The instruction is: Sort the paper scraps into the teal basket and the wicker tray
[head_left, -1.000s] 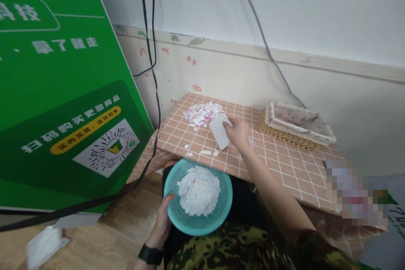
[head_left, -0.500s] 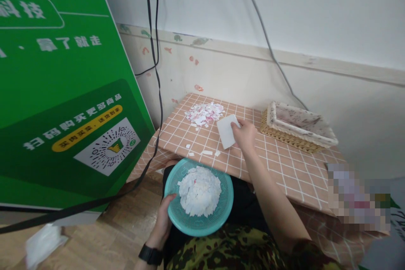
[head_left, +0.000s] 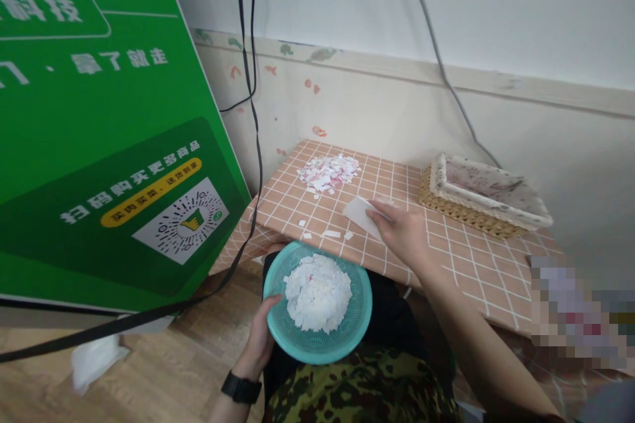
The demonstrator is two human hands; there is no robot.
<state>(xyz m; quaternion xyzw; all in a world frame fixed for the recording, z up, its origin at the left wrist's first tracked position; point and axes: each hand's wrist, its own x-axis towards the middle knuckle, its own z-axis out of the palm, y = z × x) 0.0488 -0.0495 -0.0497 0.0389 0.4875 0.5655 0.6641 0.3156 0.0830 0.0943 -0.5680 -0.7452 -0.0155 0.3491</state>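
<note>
A teal plastic colander [head_left: 364,327] rests on my lap, heaped with white paper scraps [head_left: 317,291]. My left hand [head_left: 261,334] grips its left rim, thumb over the edge and fingers hidden beneath. Over the table, my right hand [head_left: 399,228] pinches a flat white card [head_left: 361,213], now tilted with its face turned upward. A pile of white and pink paper scraps [head_left: 328,172] lies beyond the card, near the wall. Several loose white paper pieces [head_left: 331,234] are scattered along the table's front edge, just above the colander.
The table [head_left: 461,271] wears a brown checked cloth. A cloth-lined wicker basket [head_left: 471,211] stands at its back right. A tall green panel [head_left: 99,112] is on the left, with a black strap [head_left: 248,231] hanging before it. A white plastic bag [head_left: 96,360] lies on the floor.
My right hand has tilted the card flatter and lowered it slightly toward the table's front. My left hand keeps its hold on the colander. The view has shifted a little.
</note>
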